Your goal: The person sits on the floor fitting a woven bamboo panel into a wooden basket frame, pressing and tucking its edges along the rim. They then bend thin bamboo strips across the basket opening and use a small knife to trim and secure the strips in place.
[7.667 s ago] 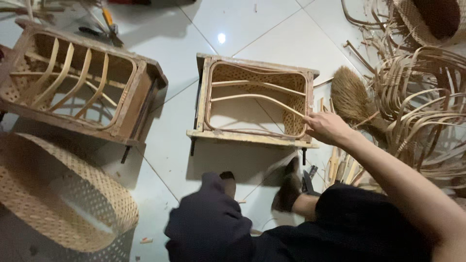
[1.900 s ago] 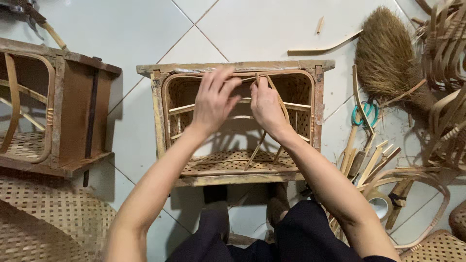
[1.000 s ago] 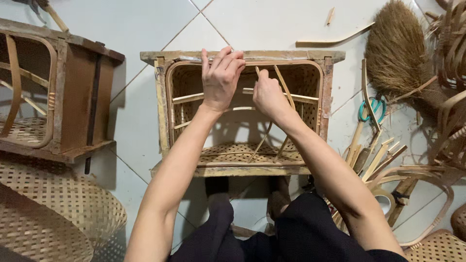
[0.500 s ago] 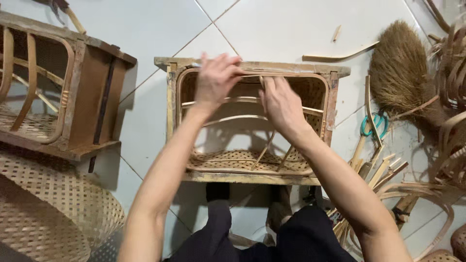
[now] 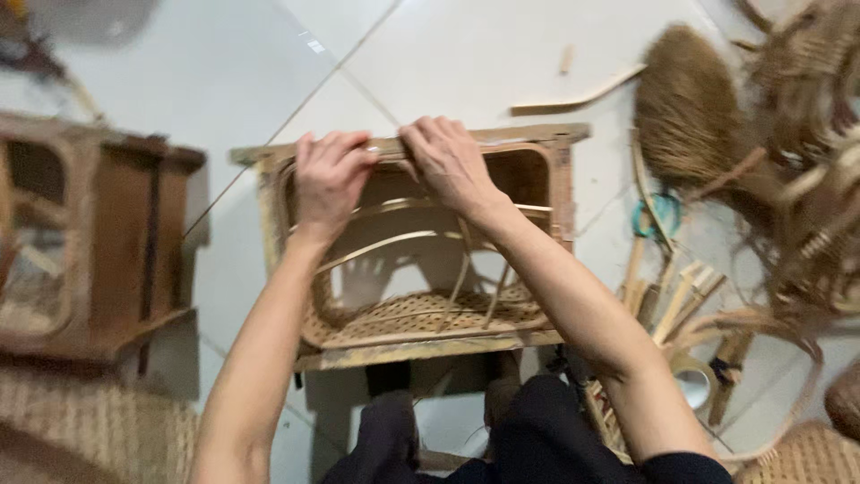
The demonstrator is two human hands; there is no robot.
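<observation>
Gripping the far top rail of the rattan frame point(image 5: 408, 260) on the floor point(image 5: 215, 81): left hand point(image 5: 330, 175) and right hand point(image 5: 448, 159) both curled shut over it. Woven base in place, few curved slats fitted, sides mostly bare. Loose cane strips point(image 5: 667, 296) waiting right.

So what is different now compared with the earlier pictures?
Both hands moved up onto the far top rail of the rattan frame: the left hand and the right hand now grip its edge side by side. The second frame and the brush stayed put.
</observation>
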